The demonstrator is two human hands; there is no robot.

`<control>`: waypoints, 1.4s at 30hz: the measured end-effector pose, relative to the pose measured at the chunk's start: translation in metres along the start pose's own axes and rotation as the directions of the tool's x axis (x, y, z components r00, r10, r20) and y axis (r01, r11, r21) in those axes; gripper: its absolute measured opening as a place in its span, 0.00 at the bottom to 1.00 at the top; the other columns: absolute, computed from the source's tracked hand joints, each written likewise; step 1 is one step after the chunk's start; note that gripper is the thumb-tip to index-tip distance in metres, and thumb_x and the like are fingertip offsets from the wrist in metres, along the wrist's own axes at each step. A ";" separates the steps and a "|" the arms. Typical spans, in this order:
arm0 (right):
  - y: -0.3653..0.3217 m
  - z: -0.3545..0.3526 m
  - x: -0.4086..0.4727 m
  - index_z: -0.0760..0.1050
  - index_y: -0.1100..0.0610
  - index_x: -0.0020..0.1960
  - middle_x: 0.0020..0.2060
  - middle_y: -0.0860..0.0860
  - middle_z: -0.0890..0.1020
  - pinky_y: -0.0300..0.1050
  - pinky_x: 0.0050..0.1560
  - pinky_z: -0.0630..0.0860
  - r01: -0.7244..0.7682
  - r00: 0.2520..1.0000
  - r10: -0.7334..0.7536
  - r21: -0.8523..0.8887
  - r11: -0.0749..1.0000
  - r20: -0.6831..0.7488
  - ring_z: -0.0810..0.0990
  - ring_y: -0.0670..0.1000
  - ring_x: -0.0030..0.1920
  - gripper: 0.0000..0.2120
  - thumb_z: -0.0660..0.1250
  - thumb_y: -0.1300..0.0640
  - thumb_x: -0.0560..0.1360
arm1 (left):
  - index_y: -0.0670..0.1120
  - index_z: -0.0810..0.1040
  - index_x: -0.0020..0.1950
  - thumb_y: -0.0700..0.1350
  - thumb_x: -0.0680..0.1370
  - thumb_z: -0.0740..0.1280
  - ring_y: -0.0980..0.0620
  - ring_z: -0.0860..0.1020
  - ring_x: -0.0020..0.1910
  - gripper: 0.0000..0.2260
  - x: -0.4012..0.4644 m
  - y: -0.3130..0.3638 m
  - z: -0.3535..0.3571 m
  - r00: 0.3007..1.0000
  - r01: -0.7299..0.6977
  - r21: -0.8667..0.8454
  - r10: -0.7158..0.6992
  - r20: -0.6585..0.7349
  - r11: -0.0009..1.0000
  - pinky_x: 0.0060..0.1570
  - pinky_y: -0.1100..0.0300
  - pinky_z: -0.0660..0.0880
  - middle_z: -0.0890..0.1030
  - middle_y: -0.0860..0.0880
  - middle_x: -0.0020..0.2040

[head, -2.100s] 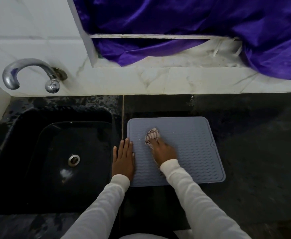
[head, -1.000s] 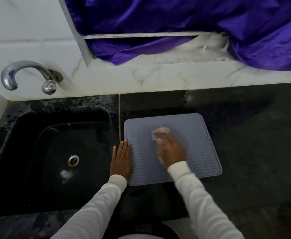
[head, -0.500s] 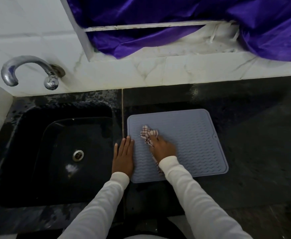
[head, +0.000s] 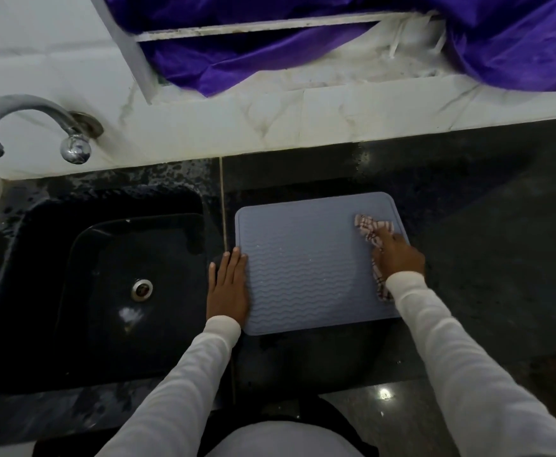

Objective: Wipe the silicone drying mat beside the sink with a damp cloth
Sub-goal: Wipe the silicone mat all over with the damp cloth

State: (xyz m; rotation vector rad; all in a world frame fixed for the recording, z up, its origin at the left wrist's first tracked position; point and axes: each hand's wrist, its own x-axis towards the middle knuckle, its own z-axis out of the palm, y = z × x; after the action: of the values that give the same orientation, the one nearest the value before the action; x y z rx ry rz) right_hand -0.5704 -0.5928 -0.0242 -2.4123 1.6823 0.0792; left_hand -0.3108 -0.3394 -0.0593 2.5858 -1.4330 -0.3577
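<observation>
- The grey drying mat (head: 306, 265) lies flat on the dark counter (head: 484, 225), just right of the sink (head: 105, 285).
- Right hand (head: 397, 255), fingers together, presses the checked cloth (head: 370, 230) onto the mat's far right corner.
- Left hand (head: 228, 286) rests flat, fingers together, on its left edge.

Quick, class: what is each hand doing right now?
Left hand: open, flat on the left edge of the drying mat.
Right hand: closed on the checked cloth, pressing it to the mat's right side.

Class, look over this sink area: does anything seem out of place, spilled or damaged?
The purple cloth is bunched untidily on the ledge, and water spots fleck the counter behind the sink. The mat lies flat and whole.
</observation>
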 end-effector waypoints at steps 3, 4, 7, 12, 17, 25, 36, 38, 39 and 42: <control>0.014 -0.003 0.009 0.62 0.49 0.74 0.62 0.61 0.74 0.57 0.50 0.75 -0.038 0.999 0.038 -0.007 0.999 0.028 0.79 0.67 0.50 0.24 0.60 0.50 0.78 | 0.47 0.49 0.80 0.43 0.82 0.55 0.50 0.43 0.79 0.27 0.000 0.000 0.003 1.000 -0.009 0.003 0.009 -0.023 1.000 0.76 0.48 0.37 0.47 0.49 0.80; 0.014 -0.003 0.010 0.62 0.49 0.74 0.61 0.61 0.74 0.57 0.50 0.74 -0.049 0.998 0.049 -0.001 0.999 0.032 0.79 0.67 0.51 0.25 0.60 0.50 0.78 | 0.47 0.50 0.80 0.43 0.82 0.55 0.50 0.44 0.79 0.27 0.001 0.000 0.004 0.999 -0.010 0.003 0.010 -0.034 1.000 0.76 0.47 0.38 0.48 0.49 0.80; 0.009 -0.005 0.009 0.63 0.50 0.73 0.60 0.61 0.75 0.57 0.51 0.75 -0.097 0.995 0.095 0.034 0.995 0.042 0.79 0.66 0.52 0.24 0.61 0.49 0.78 | 0.46 0.51 0.80 0.42 0.82 0.54 0.50 0.45 0.79 0.26 0.002 0.001 0.005 0.999 -0.013 -0.007 0.013 -0.041 1.000 0.76 0.48 0.38 0.49 0.48 0.80; -0.024 -0.017 -0.001 0.70 0.52 0.67 0.59 0.57 0.79 0.54 0.52 0.76 -0.059 0.998 0.063 0.140 0.988 -0.027 0.80 0.63 0.53 0.20 0.61 0.46 0.77 | 0.43 0.60 0.77 0.41 0.81 0.58 0.46 0.52 0.78 0.24 0.008 0.002 0.000 0.996 -0.051 -0.003 0.051 -0.077 0.999 0.77 0.48 0.41 0.58 0.43 0.78; -0.120 -0.008 -0.023 0.68 0.51 0.70 0.63 0.55 0.77 0.55 0.54 0.77 0.290 0.957 -0.284 0.268 0.919 -0.063 0.80 0.60 0.56 0.23 0.62 0.47 0.77 | 0.40 0.65 0.73 0.38 0.79 0.58 0.43 0.58 0.76 0.22 0.032 0.009 -0.011 0.991 -0.006 -0.055 -0.002 -0.134 0.998 0.77 0.47 0.46 0.67 0.41 0.72; -0.219 0.036 -0.036 0.61 0.47 0.75 0.73 0.57 0.65 0.55 0.58 0.75 0.380 0.917 -0.392 0.141 0.914 0.072 0.76 0.61 0.61 0.23 0.58 0.55 0.81 | 0.45 0.50 0.80 0.50 0.84 0.45 0.49 0.46 0.79 0.24 0.046 -0.003 0.002 0.999 -0.009 0.047 0.011 -0.043 0.999 0.76 0.48 0.39 0.50 0.49 0.80; -0.190 0.029 -0.011 0.63 0.50 0.73 0.68 0.59 0.69 0.55 0.53 0.75 0.352 0.932 -0.357 0.078 0.933 0.060 0.79 0.62 0.55 0.22 0.57 0.55 0.80 | 0.50 0.51 0.80 0.54 0.82 0.43 0.51 0.47 0.79 0.25 0.042 -0.008 0.002 0.997 0.001 -0.014 -0.002 -0.074 1.000 0.76 0.46 0.43 0.49 0.54 0.80; -0.157 0.024 0.006 0.64 0.51 0.73 0.67 0.60 0.71 0.55 0.52 0.75 0.271 0.961 -0.272 0.035 0.962 0.040 0.79 0.62 0.53 0.21 0.57 0.57 0.80 | 0.51 0.50 0.80 0.54 0.83 0.45 0.52 0.46 0.79 0.25 0.041 -0.007 0.003 0.997 0.005 -0.014 -0.006 -0.073 1.000 0.77 0.45 0.43 0.48 0.54 0.80; -0.137 0.022 0.015 0.65 0.53 0.72 0.65 0.60 0.72 0.55 0.51 0.76 0.226 0.974 -0.227 0.020 0.974 0.023 0.80 0.62 0.52 0.20 0.56 0.57 0.80 | 0.51 0.49 0.80 0.54 0.83 0.45 0.52 0.45 0.79 0.25 0.040 -0.007 0.002 0.997 0.008 -0.021 -0.010 -0.075 1.000 0.77 0.45 0.44 0.48 0.54 0.80; -0.071 0.007 0.040 0.66 0.55 0.70 0.62 0.60 0.73 0.56 0.50 0.76 0.073 0.997 -0.073 0.000 0.997 0.013 0.80 0.64 0.50 0.18 0.55 0.56 0.80 | 0.51 0.50 0.80 0.55 0.82 0.48 0.53 0.45 0.79 0.26 0.039 -0.006 0.001 0.997 0.011 -0.048 -0.015 -0.081 0.999 0.77 0.45 0.44 0.48 0.55 0.80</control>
State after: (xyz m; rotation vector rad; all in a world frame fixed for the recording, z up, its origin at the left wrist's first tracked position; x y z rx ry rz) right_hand -0.4892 -0.6047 -0.0282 -2.4650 1.5873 0.0845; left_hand -0.2867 -0.3695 -0.0670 2.5419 -1.3650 -0.2819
